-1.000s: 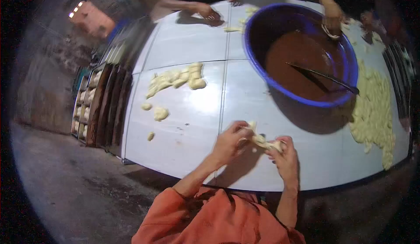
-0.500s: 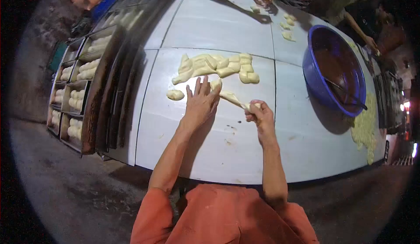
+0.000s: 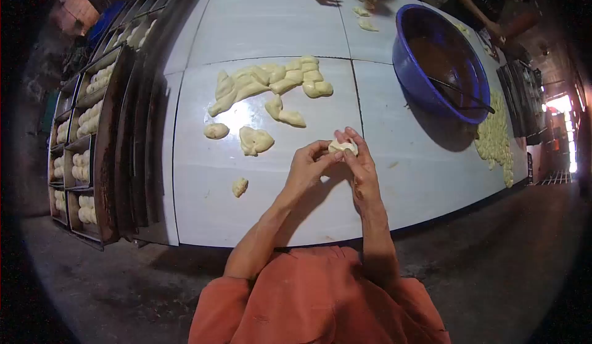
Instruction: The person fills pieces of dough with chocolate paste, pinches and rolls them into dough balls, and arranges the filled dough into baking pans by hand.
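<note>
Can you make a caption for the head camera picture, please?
Left hand and right hand hold a pale dough piece above a white table.

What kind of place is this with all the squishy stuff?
Probably a bakery: pale dough pieces lie on the white table, trays at the left hold similar pieces, and a big blue tub holds something brown.

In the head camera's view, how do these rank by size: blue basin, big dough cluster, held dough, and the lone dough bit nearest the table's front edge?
1. Blue basin
2. Dough cluster

Unranked, both smaller: held dough and lone dough bit; the left hand and right hand partly hide the former.
</note>
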`<action>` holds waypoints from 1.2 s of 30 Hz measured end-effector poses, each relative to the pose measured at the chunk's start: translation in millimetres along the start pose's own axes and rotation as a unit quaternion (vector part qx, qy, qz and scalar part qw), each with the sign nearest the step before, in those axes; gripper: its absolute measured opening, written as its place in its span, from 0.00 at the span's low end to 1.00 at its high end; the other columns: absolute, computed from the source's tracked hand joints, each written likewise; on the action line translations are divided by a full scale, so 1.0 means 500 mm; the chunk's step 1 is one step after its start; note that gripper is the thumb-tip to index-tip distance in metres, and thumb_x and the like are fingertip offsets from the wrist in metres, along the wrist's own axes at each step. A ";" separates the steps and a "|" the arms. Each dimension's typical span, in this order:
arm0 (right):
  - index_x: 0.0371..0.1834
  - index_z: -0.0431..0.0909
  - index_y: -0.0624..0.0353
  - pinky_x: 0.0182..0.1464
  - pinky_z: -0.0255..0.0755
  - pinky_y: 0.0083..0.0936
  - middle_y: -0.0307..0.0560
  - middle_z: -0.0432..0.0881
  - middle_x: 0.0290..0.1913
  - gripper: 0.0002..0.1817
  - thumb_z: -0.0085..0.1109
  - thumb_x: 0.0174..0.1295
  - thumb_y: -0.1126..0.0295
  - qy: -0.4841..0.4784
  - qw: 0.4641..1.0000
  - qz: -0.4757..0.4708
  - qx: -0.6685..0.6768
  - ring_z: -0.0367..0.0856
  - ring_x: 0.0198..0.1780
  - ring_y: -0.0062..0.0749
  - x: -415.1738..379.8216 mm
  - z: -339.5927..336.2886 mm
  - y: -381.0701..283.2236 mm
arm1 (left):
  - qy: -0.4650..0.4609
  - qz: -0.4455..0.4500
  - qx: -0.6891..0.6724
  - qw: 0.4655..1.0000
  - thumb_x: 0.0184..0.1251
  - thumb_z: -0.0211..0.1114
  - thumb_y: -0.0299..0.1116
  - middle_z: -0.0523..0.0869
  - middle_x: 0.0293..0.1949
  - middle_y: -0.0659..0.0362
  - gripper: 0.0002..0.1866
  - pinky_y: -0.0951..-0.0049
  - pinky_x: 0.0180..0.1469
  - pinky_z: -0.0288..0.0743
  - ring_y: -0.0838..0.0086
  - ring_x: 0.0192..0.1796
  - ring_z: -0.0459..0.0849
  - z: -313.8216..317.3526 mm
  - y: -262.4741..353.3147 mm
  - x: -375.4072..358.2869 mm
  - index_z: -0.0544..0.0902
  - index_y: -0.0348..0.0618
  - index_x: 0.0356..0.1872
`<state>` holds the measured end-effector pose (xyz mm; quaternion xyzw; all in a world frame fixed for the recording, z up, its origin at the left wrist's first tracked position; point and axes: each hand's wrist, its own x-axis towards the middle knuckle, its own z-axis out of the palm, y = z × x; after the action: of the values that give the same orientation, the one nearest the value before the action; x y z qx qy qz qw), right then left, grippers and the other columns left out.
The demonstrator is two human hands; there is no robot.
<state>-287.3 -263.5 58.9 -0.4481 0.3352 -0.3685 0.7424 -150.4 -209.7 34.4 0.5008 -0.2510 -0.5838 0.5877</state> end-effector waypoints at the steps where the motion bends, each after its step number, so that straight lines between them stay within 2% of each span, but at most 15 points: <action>1: 0.76 0.61 0.55 0.72 0.64 0.32 0.54 0.70 0.73 0.28 0.55 0.75 0.67 0.013 0.999 -0.034 -0.028 0.73 0.68 0.35 -0.002 -0.005 0.004 | 0.002 0.022 0.012 1.000 0.69 0.70 0.31 0.88 0.41 0.59 0.17 0.76 0.45 0.77 0.78 0.41 0.83 0.008 0.009 -0.003 0.82 0.35 0.54; 5: 0.71 0.69 0.57 0.68 0.67 0.29 0.51 0.73 0.71 0.24 0.57 0.74 0.66 0.029 0.993 0.018 -0.113 0.75 0.65 0.31 -0.002 -0.056 -0.015 | 0.033 0.044 -0.039 0.998 0.70 0.69 0.33 0.88 0.42 0.59 0.16 0.77 0.46 0.78 0.78 0.43 0.85 0.056 -0.001 -0.014 0.81 0.35 0.54; 8: 0.54 0.82 0.65 0.63 0.72 0.28 0.46 0.84 0.52 0.15 0.62 0.72 0.65 0.054 0.990 -0.019 -0.125 0.80 0.55 0.28 -0.001 -0.070 -0.021 | 0.023 0.017 -0.030 0.999 0.73 0.67 0.35 0.88 0.43 0.58 0.18 0.76 0.47 0.80 0.77 0.42 0.86 0.064 -0.009 -0.020 0.79 0.36 0.57; 13: 0.55 0.81 0.63 0.52 0.75 0.21 0.40 0.83 0.45 0.15 0.66 0.67 0.71 0.056 0.995 -0.022 -0.074 0.80 0.47 0.21 0.008 -0.085 -0.032 | 0.010 -0.032 -0.086 0.996 0.73 0.67 0.37 0.87 0.48 0.54 0.23 0.74 0.51 0.82 0.73 0.46 0.88 0.081 -0.026 -0.010 0.76 0.34 0.62; 15: 0.62 0.75 0.63 0.49 0.75 0.19 0.41 0.83 0.44 0.23 0.68 0.66 0.72 0.077 0.997 -0.010 -0.024 0.80 0.46 0.21 0.011 -0.082 -0.054 | 0.055 0.044 0.004 0.997 0.72 0.68 0.37 0.81 0.58 0.50 0.28 0.65 0.63 0.74 0.68 0.63 0.78 0.100 -0.028 -0.009 0.71 0.36 0.67; 16: 0.66 0.69 0.62 0.47 0.76 0.18 0.42 0.83 0.44 0.28 0.69 0.64 0.74 0.076 0.996 -0.018 -0.030 0.81 0.46 0.22 0.015 -0.083 -0.064 | 0.120 0.141 0.142 0.972 0.72 0.67 0.43 0.82 0.59 0.46 0.33 0.64 0.65 0.73 0.62 0.60 0.82 0.106 -0.023 -0.004 0.68 0.34 0.70; 17: 0.66 0.69 0.62 0.47 0.76 0.18 0.42 0.83 0.44 0.28 0.69 0.64 0.74 0.075 0.997 -0.017 -0.030 0.81 0.46 0.22 0.016 -0.083 -0.072 | 0.121 0.141 0.142 0.972 0.72 0.67 0.43 0.82 0.59 0.46 0.33 0.64 0.65 0.73 0.62 0.60 0.82 0.114 -0.016 0.005 0.68 0.34 0.70; 19: 0.64 0.69 0.61 0.48 0.77 0.19 0.43 0.83 0.44 0.27 0.69 0.63 0.75 0.049 0.999 -0.002 -0.010 0.81 0.45 0.22 0.013 -0.082 -0.087 | 0.136 0.325 0.191 0.916 0.73 0.66 0.43 0.78 0.65 0.45 0.32 0.62 0.67 0.71 0.61 0.65 0.79 0.133 -0.001 0.027 0.69 0.34 0.70; 21: 0.59 0.72 0.60 0.48 0.79 0.21 0.42 0.82 0.45 0.22 0.69 0.63 0.75 0.038 0.999 0.012 0.006 0.82 0.45 0.23 0.008 -0.085 -0.102 | 0.075 0.319 0.078 0.942 0.71 0.67 0.45 0.79 0.65 0.44 0.32 0.68 0.58 0.79 0.58 0.63 0.82 0.193 0.019 0.031 0.72 0.33 0.69; 23: 0.55 0.74 0.60 0.47 0.81 0.23 0.41 0.81 0.44 0.19 0.69 0.64 0.72 0.003 0.981 0.033 0.192 0.82 0.44 0.25 0.008 -0.097 -0.115 | 0.018 0.464 0.137 0.875 0.69 0.70 0.42 0.81 0.64 0.44 0.34 0.69 0.56 0.81 0.59 0.61 0.84 0.205 -0.024 0.081 0.72 0.34 0.69; 27: 0.54 0.75 0.60 0.47 0.82 0.27 0.41 0.81 0.44 0.18 0.68 0.66 0.65 0.027 0.965 0.052 0.254 0.83 0.44 0.25 0.027 -0.115 -0.176 | 0.017 0.426 0.050 0.903 0.61 0.77 0.36 0.78 0.65 0.40 0.47 0.67 0.61 0.79 0.62 0.64 0.82 0.282 -0.044 0.112 0.59 0.35 0.77; 30: 0.57 0.73 0.60 0.51 0.82 0.28 0.44 0.81 0.47 0.20 0.67 0.67 0.66 -0.020 0.969 0.016 0.247 0.83 0.47 0.27 0.059 -0.169 -0.188 | -0.020 0.246 -0.126 0.961 0.58 0.80 0.33 0.65 0.75 0.40 0.62 0.66 0.64 0.76 0.61 0.68 0.77 0.310 -0.051 0.122 0.38 0.45 0.81; 31: 0.58 0.72 0.59 0.52 0.81 0.29 0.44 0.81 0.48 0.21 0.67 0.66 0.67 -0.074 0.969 -0.008 0.236 0.83 0.49 0.28 0.073 -0.186 -0.200 | -0.033 0.249 -0.129 0.959 0.58 0.80 0.33 0.65 0.75 0.40 0.62 0.66 0.64 0.76 0.61 0.68 0.77 0.311 -0.044 0.119 0.38 0.45 0.81; 34: 0.55 0.73 0.60 0.49 0.81 0.24 0.44 0.83 0.47 0.18 0.67 0.65 0.72 0.032 0.991 -0.109 0.071 0.84 0.45 0.25 0.128 -0.244 -0.301 | -0.012 0.174 0.052 0.983 0.58 0.79 0.29 0.63 0.76 0.42 0.60 0.66 0.60 0.78 0.59 0.67 0.77 0.279 -0.028 0.103 0.41 0.47 0.82; 36: 0.54 0.75 0.61 0.42 0.81 0.25 0.43 0.84 0.42 0.14 0.62 0.69 0.68 0.094 0.978 -0.147 -0.110 0.84 0.40 0.24 0.189 -0.297 -0.380 | 0.016 0.092 0.043 0.995 0.63 0.73 0.28 0.70 0.71 0.45 0.43 0.65 0.56 0.79 0.62 0.63 0.79 0.257 -0.004 0.090 0.60 0.43 0.77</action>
<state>-409.6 -467.8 161.0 -0.5348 0.3724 -0.4750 0.5914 -255.7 -289.3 67.5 0.5098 -0.3113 -0.5076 0.6209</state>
